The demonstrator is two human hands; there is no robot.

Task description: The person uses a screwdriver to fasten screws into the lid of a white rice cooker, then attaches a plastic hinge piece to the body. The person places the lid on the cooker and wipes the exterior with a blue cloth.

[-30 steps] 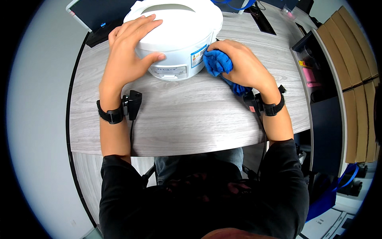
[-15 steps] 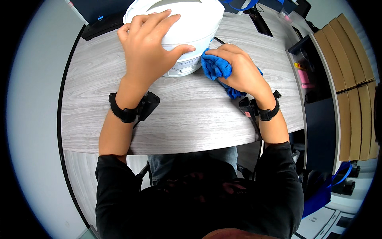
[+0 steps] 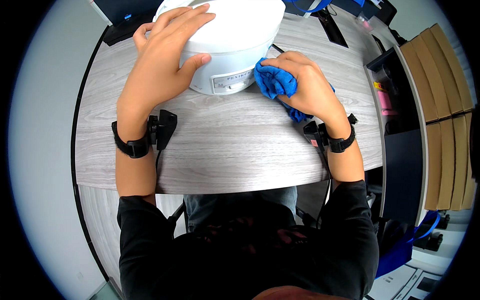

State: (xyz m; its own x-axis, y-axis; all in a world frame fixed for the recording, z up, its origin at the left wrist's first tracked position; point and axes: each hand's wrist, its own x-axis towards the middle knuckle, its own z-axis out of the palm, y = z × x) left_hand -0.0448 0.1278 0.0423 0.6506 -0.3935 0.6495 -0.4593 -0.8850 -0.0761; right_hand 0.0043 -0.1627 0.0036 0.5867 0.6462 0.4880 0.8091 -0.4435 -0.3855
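A white rice cooker (image 3: 240,35) with a rounded body stands at the far middle of the table, its top cut off by the upper edge of the view. Its front panel (image 3: 233,81) with a small lever faces me. My left hand (image 3: 160,65) lies against the cooker's left side and lid, fingers stretched and spread, thumb on the front wall. At the cooker's right lower side, my right hand (image 3: 307,82) is closed on a crumpled blue cloth (image 3: 274,81). The cloth meets the wall in this view; a loose end hangs below the hand.
The grey wood-grain table (image 3: 235,150) has a curved front edge close to my body. On the right, a dark shelf (image 3: 407,175) holds small items, with several cardboard boxes (image 3: 440,75) beside it. A black wrist device (image 3: 162,129) sits on my left wrist, another (image 3: 315,132) on my right.
My left hand has shifted left and slightly nearer on the cooker. More of the cooker's front panel shows. My right hand stays at the right side with the cloth.
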